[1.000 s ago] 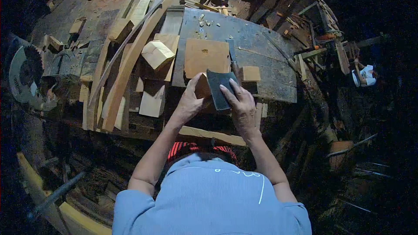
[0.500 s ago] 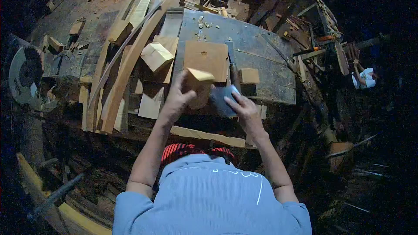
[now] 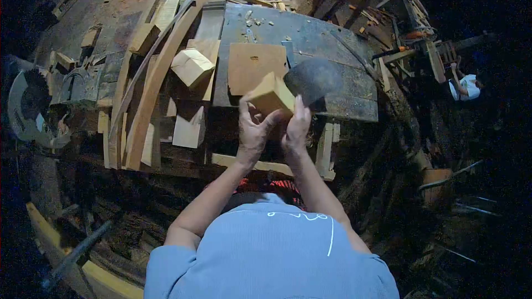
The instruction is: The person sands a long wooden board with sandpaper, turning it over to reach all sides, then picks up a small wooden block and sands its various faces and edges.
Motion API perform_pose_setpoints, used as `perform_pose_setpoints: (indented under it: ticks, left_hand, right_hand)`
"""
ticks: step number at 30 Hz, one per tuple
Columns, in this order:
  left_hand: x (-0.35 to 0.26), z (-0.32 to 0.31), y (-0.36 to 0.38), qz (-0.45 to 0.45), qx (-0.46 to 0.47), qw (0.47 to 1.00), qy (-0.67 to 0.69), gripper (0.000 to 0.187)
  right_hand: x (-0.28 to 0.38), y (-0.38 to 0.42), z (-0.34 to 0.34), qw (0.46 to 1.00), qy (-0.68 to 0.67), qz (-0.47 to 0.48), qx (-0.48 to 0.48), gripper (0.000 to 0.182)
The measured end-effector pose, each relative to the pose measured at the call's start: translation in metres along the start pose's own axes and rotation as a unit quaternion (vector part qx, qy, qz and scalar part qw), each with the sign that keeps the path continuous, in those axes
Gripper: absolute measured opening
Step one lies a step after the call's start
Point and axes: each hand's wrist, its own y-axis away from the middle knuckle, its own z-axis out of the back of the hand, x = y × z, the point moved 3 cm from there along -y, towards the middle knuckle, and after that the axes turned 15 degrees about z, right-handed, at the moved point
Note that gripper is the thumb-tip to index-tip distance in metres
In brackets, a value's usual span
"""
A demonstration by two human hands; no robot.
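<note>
My left hand (image 3: 255,135) is closed around a pale wooden block (image 3: 270,94) with angled faces, raised above the near edge of the workbench. Close against the block's right side is my right hand (image 3: 298,124), its fingers together on a dark, flexible sheet that looks like sandpaper (image 3: 315,80). The sheet is smeared by motion and fans out beyond the fingers. Behind the block lies a flat brown board (image 3: 256,61). A second pale block (image 3: 192,68) rests to the left on another board.
Long timber strips (image 3: 166,75) lie along the left of the workbench (image 3: 349,91). Wood chips (image 3: 249,22) are scattered near its far edge. A toothed circular blade (image 3: 25,102) stands at far left. Another person (image 3: 467,87) in a white shirt is at far right.
Both hands have come together, the right moving left toward the block. The block has turned and shifted right; the dark sheet has swung up and right, covering the small block on the bench.
</note>
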Motion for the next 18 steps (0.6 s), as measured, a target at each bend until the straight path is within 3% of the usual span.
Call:
perform_pose_setpoints:
  ticks: [1, 2, 3, 4, 5, 6, 7, 8, 9, 10, 11, 13, 14, 16, 17, 18]
  left_hand:
    - [0.004, 0.003, 0.000, 0.093, 0.078, 0.989, 0.089, 0.055]
    - [0.008, 0.006, -0.001, 0.183, 0.152, 0.955, 0.176, 0.050]
    - [0.012, 0.012, -0.004, 0.198, 0.196, 0.931, 0.236, 0.050]
    - [0.006, 0.023, -0.008, 0.198, 0.192, 0.932, 0.236, 0.050]
    - [0.000, 0.029, -0.010, 0.250, 0.250, 0.916, 0.191, 0.045]
    - [-0.002, 0.029, -0.012, 0.301, 0.306, 0.892, 0.144, 0.041]
    - [0.004, 0.028, -0.019, 0.326, 0.294, 0.898, 0.040, 0.044]
    - [0.005, 0.027, -0.021, 0.325, 0.294, 0.898, 0.039, 0.044]
    - [0.005, 0.023, -0.022, 0.288, 0.349, 0.890, -0.057, 0.044]
    - [0.005, 0.021, -0.021, 0.247, 0.400, 0.870, -0.152, 0.048]
    - [0.005, 0.019, -0.018, 0.246, 0.400, 0.870, -0.153, 0.048]
    - [0.000, 0.018, -0.012, 0.175, 0.349, 0.921, -0.019, 0.049]
    - [-0.002, 0.020, -0.011, 0.176, 0.349, 0.920, -0.020, 0.049]
    - [-0.005, 0.024, -0.007, 0.228, 0.350, 0.907, 0.057, 0.051]
    - [-0.005, 0.026, -0.006, 0.235, 0.351, 0.903, 0.073, 0.054]
    - [-0.003, 0.025, -0.007, 0.235, 0.351, 0.903, 0.073, 0.054]
  right_hand:
    - [0.008, -0.010, 0.003, 0.991, 0.100, 0.047, 0.071, 0.038]
    - [0.013, -0.022, 0.009, 0.991, 0.101, 0.045, 0.073, 0.038]
    - [0.018, -0.032, 0.008, 0.977, 0.121, 0.039, 0.169, 0.040]
    - [0.028, -0.033, 0.001, 0.954, 0.140, 0.032, 0.264, 0.042]
    - [0.036, -0.030, 0.001, 0.935, 0.220, -0.058, 0.271, 0.045]
    - [0.041, -0.030, -0.005, 0.910, 0.221, 0.057, 0.347, 0.038]
    - [0.048, -0.028, -0.011, 0.872, 0.211, 0.176, 0.405, 0.038]
    - [0.051, -0.024, -0.011, 0.869, 0.148, 0.114, 0.458, 0.044]
    - [0.051, -0.024, -0.021, 0.806, 0.226, 0.270, 0.476, 0.049]
    - [0.054, -0.023, -0.019, 0.806, 0.226, 0.270, 0.476, 0.049]
    - [0.058, -0.022, -0.014, 0.838, 0.180, 0.209, 0.470, 0.047]
    - [0.041, -0.020, 0.008, 0.938, 0.249, 0.107, 0.215, 0.043]
    - [0.045, -0.028, 0.014, 0.939, 0.249, 0.107, 0.214, 0.043]
    - [0.072, -0.042, 0.015, 0.879, 0.275, 0.139, 0.363, 0.046]
    - [0.090, -0.038, 0.007, 0.834, 0.329, 0.220, 0.385, 0.032]
    - [0.091, -0.037, 0.006, 0.834, 0.329, 0.220, 0.385, 0.032]
